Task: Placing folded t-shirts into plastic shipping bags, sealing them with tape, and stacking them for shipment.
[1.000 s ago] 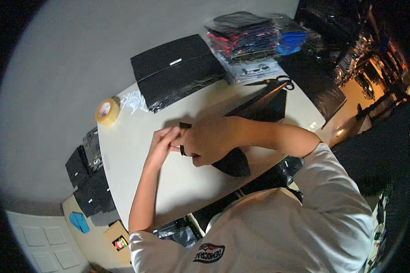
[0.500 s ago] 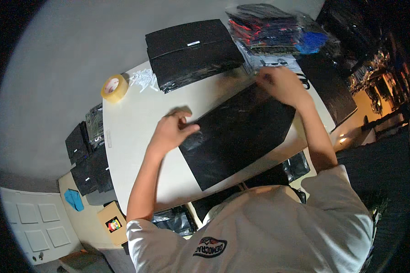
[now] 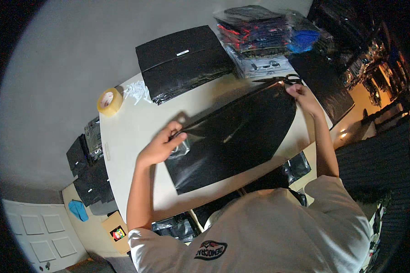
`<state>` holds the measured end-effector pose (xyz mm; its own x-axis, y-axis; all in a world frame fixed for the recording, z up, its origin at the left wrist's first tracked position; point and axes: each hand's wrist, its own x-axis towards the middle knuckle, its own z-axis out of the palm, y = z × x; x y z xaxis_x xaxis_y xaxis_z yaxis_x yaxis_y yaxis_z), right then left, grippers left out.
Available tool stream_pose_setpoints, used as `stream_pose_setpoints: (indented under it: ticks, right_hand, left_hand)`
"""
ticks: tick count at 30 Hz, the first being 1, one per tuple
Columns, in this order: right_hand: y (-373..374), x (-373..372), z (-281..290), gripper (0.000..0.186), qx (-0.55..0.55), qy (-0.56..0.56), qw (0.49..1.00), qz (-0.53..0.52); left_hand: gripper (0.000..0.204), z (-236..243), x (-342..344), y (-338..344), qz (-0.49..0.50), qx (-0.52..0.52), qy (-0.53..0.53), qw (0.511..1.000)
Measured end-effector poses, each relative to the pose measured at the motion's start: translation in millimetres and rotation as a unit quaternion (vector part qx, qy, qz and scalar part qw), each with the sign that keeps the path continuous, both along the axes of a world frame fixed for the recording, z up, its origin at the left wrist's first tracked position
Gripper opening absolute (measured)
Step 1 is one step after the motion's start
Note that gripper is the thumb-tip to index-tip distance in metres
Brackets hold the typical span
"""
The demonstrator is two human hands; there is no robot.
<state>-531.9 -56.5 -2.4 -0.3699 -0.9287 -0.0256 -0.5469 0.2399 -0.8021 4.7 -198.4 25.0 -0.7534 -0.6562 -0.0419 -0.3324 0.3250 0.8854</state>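
Observation:
A black plastic bag [image 3: 228, 136] lies flat across the near part of the white table [image 3: 127, 150], its surface creased and shiny. At its far left corner my left hand [image 3: 161, 143] pinches the edge, thumb on top. My right hand [image 3: 303, 96] grips the far right corner between thumb and fingers. Between the two hands the far edge is stretched nearly straight. Just past my right hand lie scissors [image 3: 291, 79] with black handles, the blades pointing left along the bag's far edge.
A neat stack of black bags [image 3: 182, 66] stands at the back. Right of it are clear-wrapped packages [image 3: 255, 34]. Yellowish tape [image 3: 109, 102] and small white strips [image 3: 137, 92] lie at the far left. More black packages [image 3: 93, 186] sit beyond the left edge.
My hands have come down onto the bag's far corners and taken hold of them. My right hand moved right and nearer, uncovering the scissors. The bag is pulled tauter.

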Motion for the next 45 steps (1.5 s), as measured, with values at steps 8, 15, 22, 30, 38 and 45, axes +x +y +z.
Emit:
stream_pose_setpoints:
  ticks: [8,15,22,30,38,45]
  right_hand:
    - [24.6,76.2,-3.6,0.038,-0.035,0.115,0.992,-0.039]
    - [10.8,131.2,6.2,0.03,-0.028,0.252,0.967,0.015]
    - [9.4,130.4,-2.0,0.019,-0.158,-0.148,0.976,-0.025]
    - [16.6,169.5,11.9,0.039,0.005,0.128,0.992,-0.006]
    - [14.2,179.7,-1.9,0.026,-0.11,-0.082,0.99,-0.013]
    - [19.1,174.5,4.5,0.018,-0.177,-0.356,0.917,-0.026]
  left_hand:
    - [0.028,14.4,53.6,-44.1,0.089,0.017,0.059,0.994]
    - [0.036,13.8,57.0,-47.1,0.143,-0.038,0.072,0.986]
    - [0.021,32.0,83.9,-52.3,0.144,-0.061,0.059,0.986]
    - [0.022,33.7,92.6,-50.4,0.081,-0.083,0.078,0.99]
    - [0.024,37.2,103.6,-57.0,0.13,-0.165,0.092,0.973]
    - [0.028,29.6,126.5,-67.2,0.13,-0.045,0.155,0.978]
